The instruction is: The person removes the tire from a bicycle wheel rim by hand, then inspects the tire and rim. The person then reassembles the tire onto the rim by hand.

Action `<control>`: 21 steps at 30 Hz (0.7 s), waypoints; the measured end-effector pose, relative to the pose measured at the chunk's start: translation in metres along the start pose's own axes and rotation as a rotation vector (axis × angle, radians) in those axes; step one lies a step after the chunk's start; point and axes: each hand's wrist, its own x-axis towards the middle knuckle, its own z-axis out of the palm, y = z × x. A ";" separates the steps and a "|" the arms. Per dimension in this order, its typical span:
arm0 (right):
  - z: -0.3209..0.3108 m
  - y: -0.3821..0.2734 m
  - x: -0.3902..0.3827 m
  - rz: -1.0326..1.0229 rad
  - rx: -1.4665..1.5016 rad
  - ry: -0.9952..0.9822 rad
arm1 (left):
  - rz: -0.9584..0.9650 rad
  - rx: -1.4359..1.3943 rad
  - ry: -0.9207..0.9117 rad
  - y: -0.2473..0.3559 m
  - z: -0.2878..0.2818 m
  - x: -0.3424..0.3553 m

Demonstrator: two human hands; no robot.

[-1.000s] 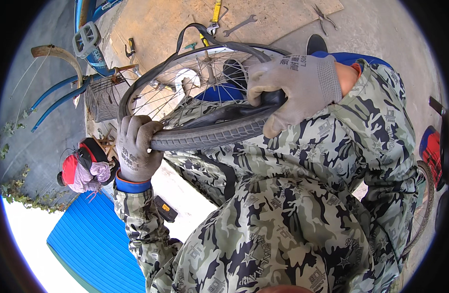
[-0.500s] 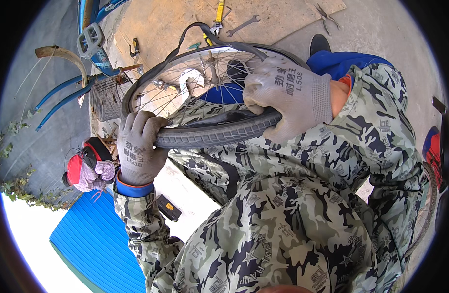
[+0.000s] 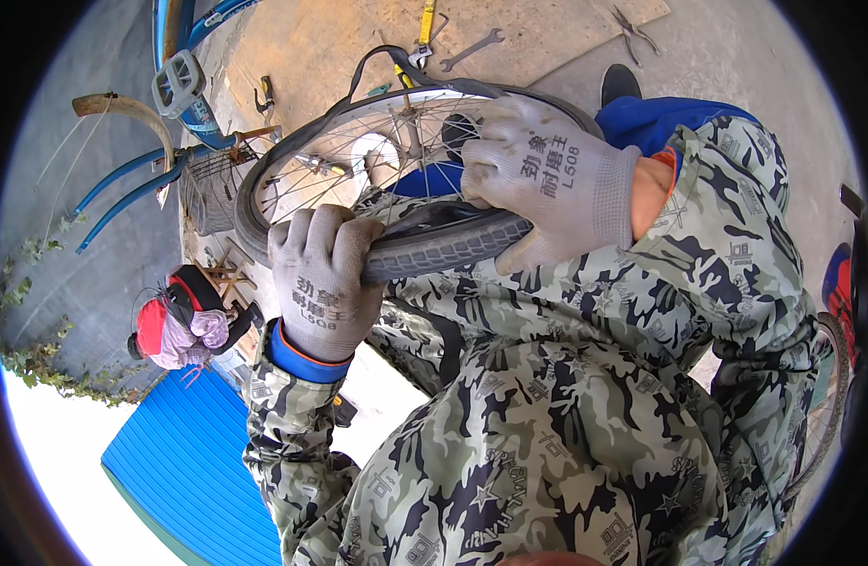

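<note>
My left hand (image 3: 323, 281), in a grey glove, grips the bicycle tire (image 3: 443, 251) on the near side of a spoked wheel (image 3: 410, 132), fingers curled over it. To its right, my right hand (image 3: 557, 189), also gloved, is closed over the same stretch of tire, thumb against the tread. A black inner tube (image 3: 377, 55) hangs loosely out over the far side of the rim; a dark length of it shows between my hands, inside the tire. The wheel rests over my lap, above blue trousers (image 3: 632, 127) and a camouflage garment.
Wrenches (image 3: 470, 51), pliers (image 3: 632, 36) and other tools lie on a board (image 3: 292, 38). A blue bicycle frame (image 3: 198, 118) and wire basket (image 3: 212, 198) are left. A red, pink and black shape (image 3: 179, 325), unclear, sits beside a blue corrugated sheet (image 3: 175, 457). Another wheel (image 3: 835, 396) is right.
My left hand has moved right along the tire, nearer my right hand. My right hand has shifted slightly left and its fingers lie further over the tire and tube.
</note>
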 end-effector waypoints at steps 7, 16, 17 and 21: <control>-0.003 -0.010 0.004 0.107 -0.029 -0.156 | -0.009 0.011 -0.155 0.007 -0.003 0.004; -0.001 -0.014 0.005 0.116 -0.086 -0.212 | 0.035 -0.149 -0.169 0.000 -0.005 0.001; -0.002 -0.014 0.005 0.124 -0.067 -0.152 | 0.037 -0.099 -0.141 0.001 -0.005 -0.002; -0.003 -0.015 0.005 0.167 -0.029 -0.084 | 0.109 0.070 0.006 -0.002 0.003 -0.006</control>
